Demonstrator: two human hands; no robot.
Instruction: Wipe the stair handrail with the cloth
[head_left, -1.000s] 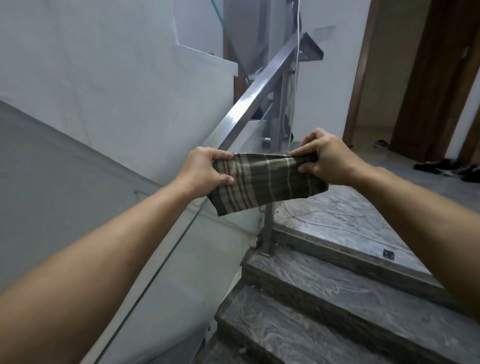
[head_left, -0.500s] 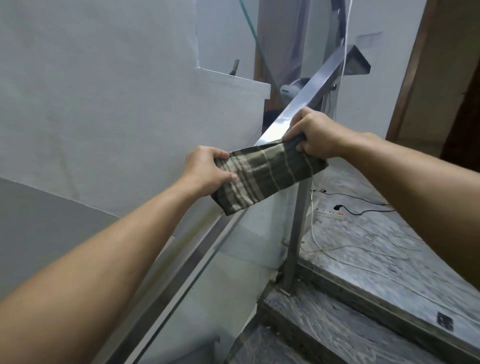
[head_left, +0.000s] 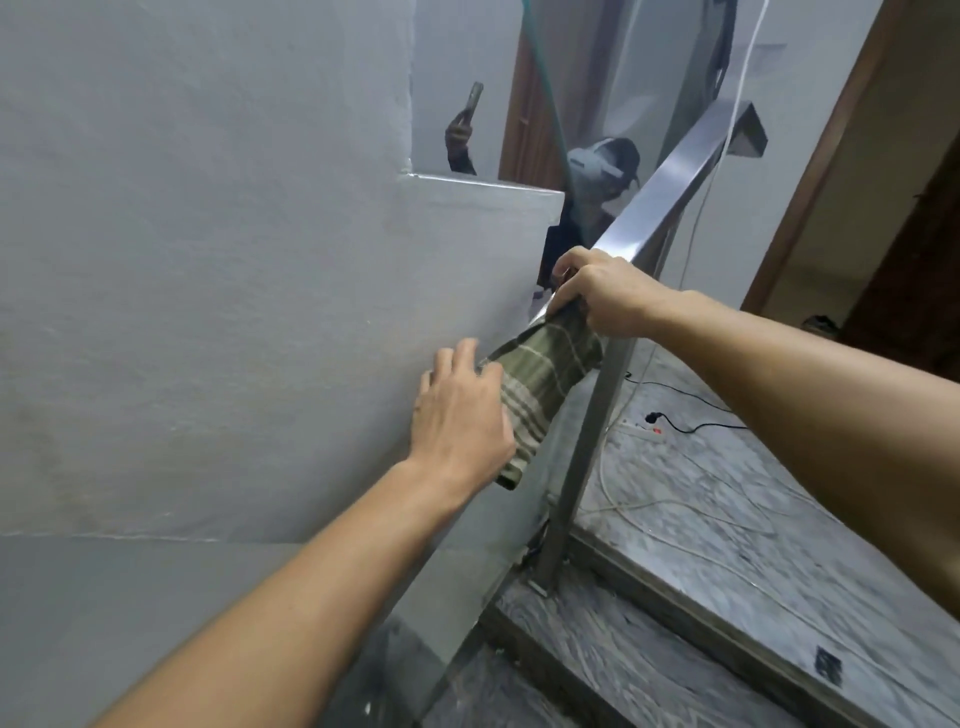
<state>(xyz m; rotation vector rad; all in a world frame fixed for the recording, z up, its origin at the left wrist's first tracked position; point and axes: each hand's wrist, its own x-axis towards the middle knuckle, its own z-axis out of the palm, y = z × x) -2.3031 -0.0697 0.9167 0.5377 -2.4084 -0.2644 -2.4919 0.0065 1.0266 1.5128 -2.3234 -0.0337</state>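
A steel handrail (head_left: 670, 187) runs diagonally from the lower middle up to the right, ending in an open square end near the top. A green plaid cloth (head_left: 540, 384) is draped over the rail. My right hand (head_left: 602, 291) grips the cloth's upper end and presses it onto the rail. Lower down, my left hand (head_left: 462, 415) lies against the cloth's left side with fingers spread; whether it grips the cloth is hidden by the back of the hand.
A grey wall (head_left: 208, 312) closes in on the left. A steel post (head_left: 587, 457) stands under the rail at the marble landing (head_left: 727, 519), where cables and a power strip (head_left: 644, 426) lie. Another person holding up a phone (head_left: 471, 98) shows behind the glass.
Both hands carried the stretched cloth up and over the rail. The right hand now presses it on the rail; the left hand has loosened and opened its fingers. The view shifted closer.
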